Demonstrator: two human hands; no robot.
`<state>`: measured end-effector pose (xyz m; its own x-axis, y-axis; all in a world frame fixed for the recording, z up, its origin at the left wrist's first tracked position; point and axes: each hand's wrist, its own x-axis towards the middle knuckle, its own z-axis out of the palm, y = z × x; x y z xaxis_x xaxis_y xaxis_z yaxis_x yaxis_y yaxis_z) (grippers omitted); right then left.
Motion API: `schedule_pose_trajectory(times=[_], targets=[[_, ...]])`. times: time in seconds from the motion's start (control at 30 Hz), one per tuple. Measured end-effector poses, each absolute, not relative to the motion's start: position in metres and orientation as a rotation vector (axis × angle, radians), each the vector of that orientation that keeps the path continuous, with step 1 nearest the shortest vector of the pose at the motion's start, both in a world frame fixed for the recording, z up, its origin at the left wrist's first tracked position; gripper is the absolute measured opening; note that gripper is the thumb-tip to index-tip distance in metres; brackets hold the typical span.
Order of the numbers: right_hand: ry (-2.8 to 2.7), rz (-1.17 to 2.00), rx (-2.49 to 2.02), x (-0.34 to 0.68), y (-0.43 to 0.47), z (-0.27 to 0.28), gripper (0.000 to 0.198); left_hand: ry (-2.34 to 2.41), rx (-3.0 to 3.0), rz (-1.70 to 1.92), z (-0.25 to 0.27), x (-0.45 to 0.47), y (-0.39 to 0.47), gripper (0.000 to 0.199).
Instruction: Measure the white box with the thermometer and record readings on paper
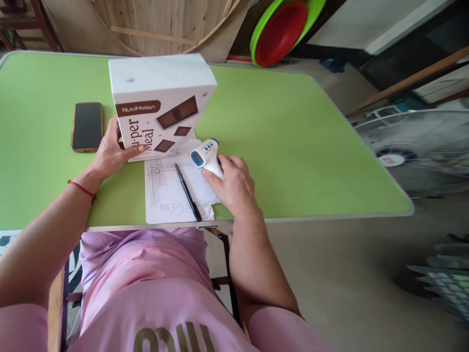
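Note:
My left hand [111, 151] grips the lower left corner of a white and brown NutriMotion box [161, 117], thumb across its printed front. The box stands slightly tilted on the table. In my right hand [234, 185] is a white and blue infrared thermometer [205, 155], fingers wrapped round its handle and its small screen facing me. The thermometer is just right of the box's lower edge, over some handwritten paper sheets [163, 195]. A black pen [188, 192] lies slanted across the sheets, between my hands. The box covers the far part of the sheets.
The green table [293, 146] has a pale rim. A phone [87, 127] lies left of the box. Behind the table are a round wooden board [161, 19] and red and green basins [280, 34]. A fan [403, 151] stands beyond the right edge.

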<state>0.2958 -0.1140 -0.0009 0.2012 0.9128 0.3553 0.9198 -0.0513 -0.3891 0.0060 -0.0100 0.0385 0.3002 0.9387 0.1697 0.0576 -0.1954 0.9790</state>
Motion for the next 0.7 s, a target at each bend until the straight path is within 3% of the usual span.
schedule_pose_trajectory(times=[0.13, 0.27, 0.47, 0.53, 0.7], targets=[[-1.661, -0.108, -1.764, 0.278, -0.12, 0.013, 0.036, 0.981, 1.744, 1.073, 0.045, 0.005, -0.006, 0.063], [-1.786, 0.145, -1.643, 0.249, -0.128, 0.023, 0.027, 1.12, 1.984, 0.988, 0.054, 0.0, -0.011, 0.047], [-1.885, 0.272, -1.703, 0.234, -0.13, 0.025, 0.032, 1.825, 2.409, 0.251, 0.075, -0.003, -0.078, 0.026], [-1.875, 0.314, -1.636, 0.236, -0.13, 0.026, 0.038, 1.715, 2.504, 0.202, 0.075, 0.002, -0.109, 0.03], [-1.65, 0.643, -1.34, 0.239, -0.132, 0.034, 0.031, 1.172, 2.777, 0.593, 0.046, 0.018, -0.163, 0.062]])
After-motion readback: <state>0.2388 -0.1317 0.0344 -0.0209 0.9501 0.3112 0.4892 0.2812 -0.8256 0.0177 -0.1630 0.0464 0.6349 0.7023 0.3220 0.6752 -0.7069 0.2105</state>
